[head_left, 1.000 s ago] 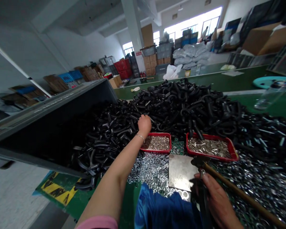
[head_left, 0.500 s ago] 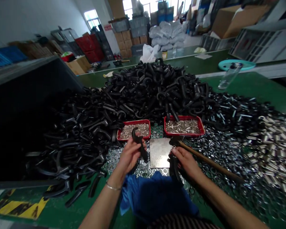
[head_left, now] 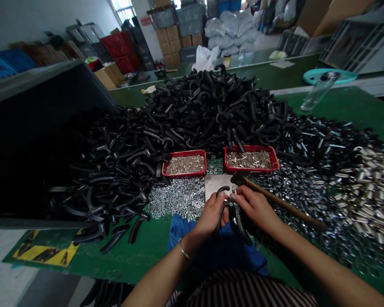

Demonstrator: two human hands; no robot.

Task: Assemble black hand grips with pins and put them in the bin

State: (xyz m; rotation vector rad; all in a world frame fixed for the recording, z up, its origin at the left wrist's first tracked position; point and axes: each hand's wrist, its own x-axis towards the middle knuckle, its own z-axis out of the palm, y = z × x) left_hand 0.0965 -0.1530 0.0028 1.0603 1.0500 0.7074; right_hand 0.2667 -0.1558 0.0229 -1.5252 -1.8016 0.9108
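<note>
My left hand (head_left: 210, 214) is closed around a curved black plastic handle piece (head_left: 222, 202) in front of my body. My right hand (head_left: 255, 207) grips a second black handle piece (head_left: 239, 219) and presses it against the first one. Both hands meet over a small metal plate (head_left: 215, 183) and a blue cloth (head_left: 208, 251) at the near edge of the green table (head_left: 339, 113). A hammer with a wooden shaft (head_left: 284, 205) lies just right of my right hand.
A big heap of black handle pieces (head_left: 208, 111) covers the table's middle and left. Two red trays (head_left: 185, 163) (head_left: 251, 159) of small metal parts sit behind the plate. Loose washers (head_left: 176, 197) and metal sleeves (head_left: 371, 183) spread around. A dark bin (head_left: 35, 140) stands at left.
My left hand reached into the black heap, drew back with one handle piece and brought it against the piece in my right hand. The view has tilted down toward the hands.
</note>
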